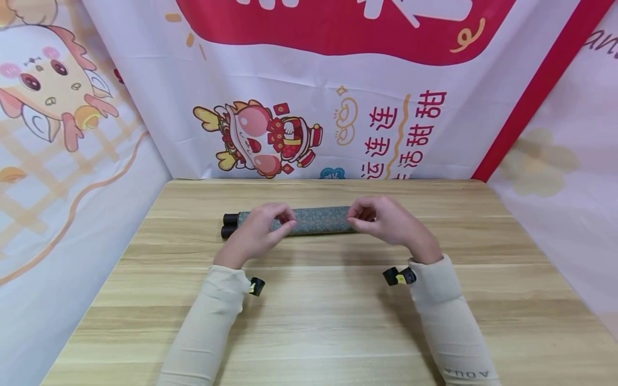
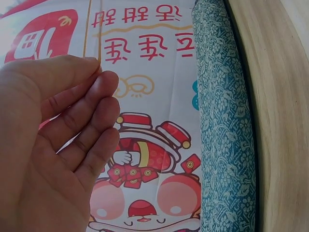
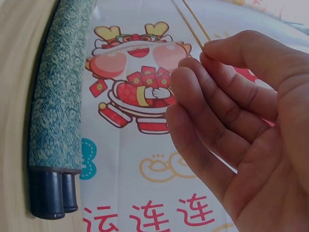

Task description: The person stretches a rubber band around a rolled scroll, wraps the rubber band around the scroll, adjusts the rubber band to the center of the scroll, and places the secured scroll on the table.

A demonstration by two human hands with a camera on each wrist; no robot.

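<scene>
A rolled scroll (image 1: pixel 321 213) in blue-green floral cloth lies crosswise on the table, its two dark rod ends (image 1: pixel 229 231) sticking out at the left. Over its left part, my left hand (image 1: pixel 260 229) pinches a thin orange rubber band (image 2: pixel 100 31) between thumb and index finger. My right hand (image 1: pixel 388 221) pinches the other end of the band above the scroll's right part. Two strands of it run from the fingertips in each wrist view. The scroll's right rod ends (image 3: pixel 47 193) show in the right wrist view but are hidden by that hand in the head view.
The wooden table (image 1: pixel 318 321) reaches back to a white cloth (image 1: pixel 174 107) with red print and cartoon figures. Printed cloth walls (image 1: pixel 63 177) stand at both sides. A small black camera (image 1: pixel 399 276) sits at each wrist, on beige sleeves (image 1: pixel 203 327).
</scene>
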